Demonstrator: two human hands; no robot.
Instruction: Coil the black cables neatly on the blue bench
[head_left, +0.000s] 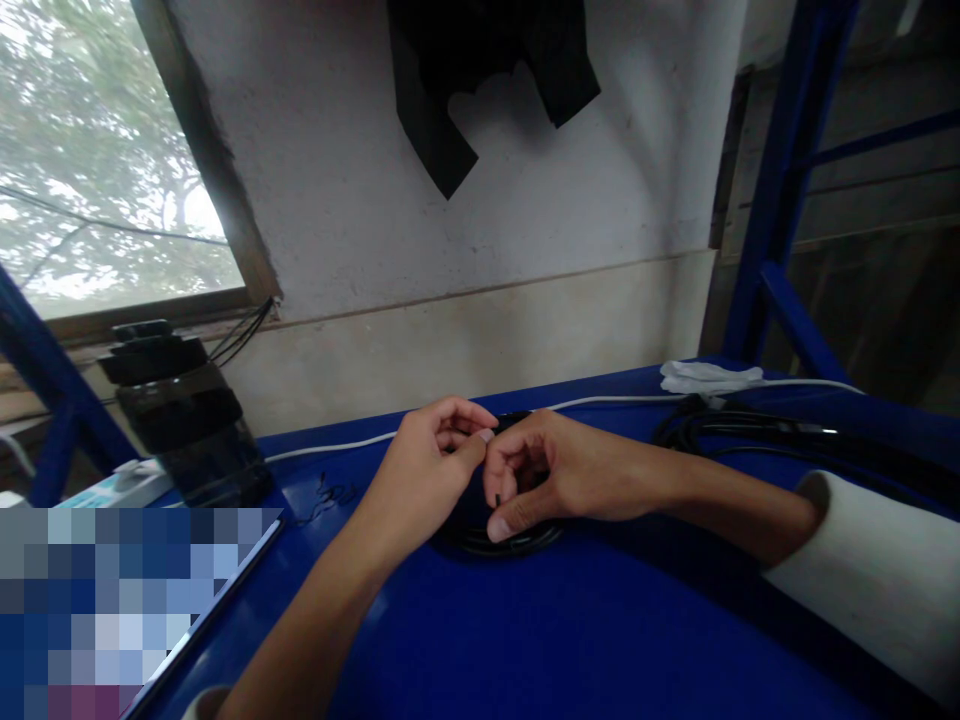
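Observation:
Both my hands are close together above a coil of black cable [517, 545] lying on the blue tabletop. My left hand [431, 475] is closed in a pinch, thumb against the fingers, and what it grips there is hidden. My right hand [551, 470] has its fingers curled towards the thumb. A short thin black piece [497, 499] shows at its fingertips, too small to name surely. The hands cover much of the coil. Left of them, a few thin black wire-like pieces [330, 493] lie on the tabletop.
A dark bottle [187, 420] stands at the left by a white power strip [135, 485]. A pixelated flat area [112, 610] fills the lower left. More black cable [780, 435] lies at the right, near crumpled white plastic [705, 377]. A white cord [330, 445] runs along the back.

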